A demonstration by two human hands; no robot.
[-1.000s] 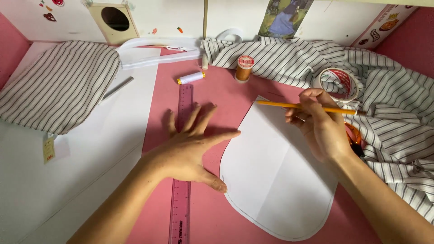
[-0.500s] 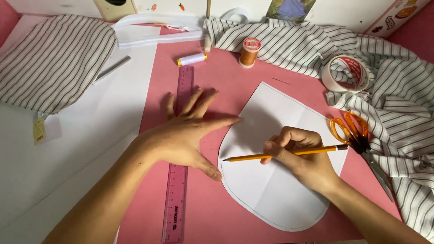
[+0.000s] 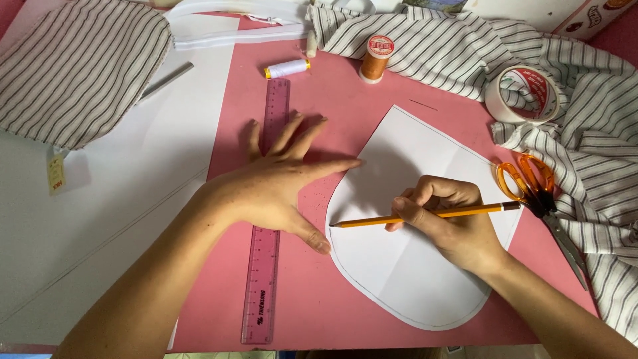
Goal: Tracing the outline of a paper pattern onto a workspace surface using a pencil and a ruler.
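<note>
Head view, ruler (image 3: 264, 266) middle hidden under left hand (image 3: 279, 189)

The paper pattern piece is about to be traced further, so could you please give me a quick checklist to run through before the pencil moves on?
1. Pencil gripped by right hand, tip at the left edge of the white paper pattern piece: ok.
2. Left hand flat on the pink sheet with its index fingertip at the pattern's edge: ok.
3. Pattern lying flat, creased but not curled: ok.
4. Pink ruler partly under the left hand, apart from the pattern: ok.
5. Orange scissors touching the pattern's right edge: not ok.
6. Pencil tip sharpness: cannot tell.
</note>
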